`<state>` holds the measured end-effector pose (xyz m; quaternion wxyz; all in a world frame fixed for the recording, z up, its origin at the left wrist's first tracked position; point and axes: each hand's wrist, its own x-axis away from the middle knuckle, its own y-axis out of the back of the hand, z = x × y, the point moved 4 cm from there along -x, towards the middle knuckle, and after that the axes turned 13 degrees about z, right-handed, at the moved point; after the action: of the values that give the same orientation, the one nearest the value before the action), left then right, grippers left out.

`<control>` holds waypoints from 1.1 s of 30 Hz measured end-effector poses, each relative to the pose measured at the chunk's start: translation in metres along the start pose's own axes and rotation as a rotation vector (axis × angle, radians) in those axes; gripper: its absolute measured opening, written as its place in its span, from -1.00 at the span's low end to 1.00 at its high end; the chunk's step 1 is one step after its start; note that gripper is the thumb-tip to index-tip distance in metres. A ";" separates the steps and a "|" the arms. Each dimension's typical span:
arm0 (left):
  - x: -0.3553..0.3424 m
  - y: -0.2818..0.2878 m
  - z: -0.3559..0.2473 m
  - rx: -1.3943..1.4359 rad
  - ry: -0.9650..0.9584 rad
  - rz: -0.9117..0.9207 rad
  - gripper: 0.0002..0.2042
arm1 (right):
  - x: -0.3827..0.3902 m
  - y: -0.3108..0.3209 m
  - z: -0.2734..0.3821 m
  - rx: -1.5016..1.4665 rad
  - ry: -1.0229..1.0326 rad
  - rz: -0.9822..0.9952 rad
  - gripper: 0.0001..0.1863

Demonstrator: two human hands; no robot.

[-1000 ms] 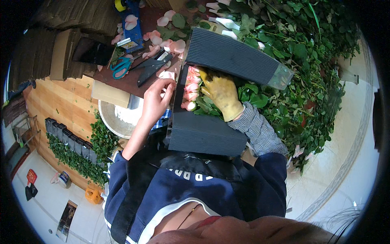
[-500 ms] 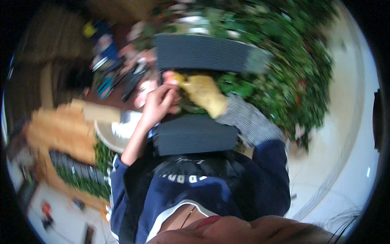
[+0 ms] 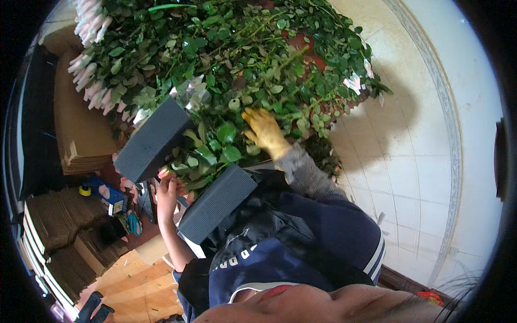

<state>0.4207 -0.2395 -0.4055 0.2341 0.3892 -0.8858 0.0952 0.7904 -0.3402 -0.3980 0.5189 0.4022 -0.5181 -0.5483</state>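
My bare left hand (image 3: 168, 191) is closed around a pink rose (image 3: 163, 172), close to its bloom, at the left end of the gap between two dark grey ribbed blocks. The farther block (image 3: 153, 140) and the nearer block (image 3: 218, 203) both slant up to the right. Green rose leaves (image 3: 218, 148) fill the space between them. My right hand (image 3: 264, 132), in a yellow glove, reaches over the leafy stems with its fingers apart, nothing visibly held. Its fingertips are beside the foliage, and whether they touch it is unclear.
A large heap of leafy rose stems (image 3: 231, 59) covers the far side. Roses wrapped in white sleeves (image 3: 86, 70) line its left edge. Stacked cardboard (image 3: 83, 134), a blue box (image 3: 105, 191) and teal-handled scissors (image 3: 134, 223) are at left. A tiled wall (image 3: 414, 188) stands right.
The view has swung left, so the blocks now look slanted. My gloved right hand has come away from my left hand, toward the right over the stems, and its fingers have spread.
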 end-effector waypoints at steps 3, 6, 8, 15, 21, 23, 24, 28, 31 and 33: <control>0.004 0.000 0.002 -0.035 0.017 -0.012 -0.67 | 0.012 -0.001 0.006 -0.022 -0.042 0.219 -0.32; -0.001 0.006 0.005 0.006 0.018 -0.004 -0.66 | -0.011 0.030 -0.008 -0.381 -0.055 0.250 -0.41; 0.003 0.004 0.005 0.022 0.009 -0.032 -0.72 | -0.026 0.099 0.011 -0.319 -0.147 0.240 -0.47; 0.004 0.004 0.010 0.084 -0.011 -0.039 -0.73 | -0.060 0.015 0.006 0.011 -0.061 0.123 -0.57; 0.009 -0.004 -0.009 -0.095 -0.003 -0.041 -0.71 | -0.048 0.029 -0.013 -0.509 0.008 0.092 -0.48; 0.003 -0.008 0.001 0.018 0.043 -0.013 -0.71 | -0.061 0.045 -0.034 -0.820 0.082 0.132 -0.40; 0.009 -0.010 -0.011 -0.072 -0.018 -0.034 -0.71 | -0.062 0.070 -0.034 -0.688 0.066 0.072 -0.40; -0.002 -0.012 0.000 -0.080 -0.055 -0.034 -0.70 | -0.087 0.189 0.069 -0.653 0.230 -0.193 -0.38; -0.006 -0.012 0.015 0.026 -0.148 -0.106 -0.70 | -0.126 0.246 0.210 -0.663 0.725 -0.223 -0.38; -0.007 -0.010 0.018 -0.049 -0.229 -0.154 -0.71 | -0.149 0.277 0.310 -0.598 0.979 -0.240 -0.31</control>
<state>0.4261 -0.2484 -0.4242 0.1476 0.4587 -0.8762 0.0103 0.5498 -0.1262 -0.0963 0.7231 0.5004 0.0081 -0.4761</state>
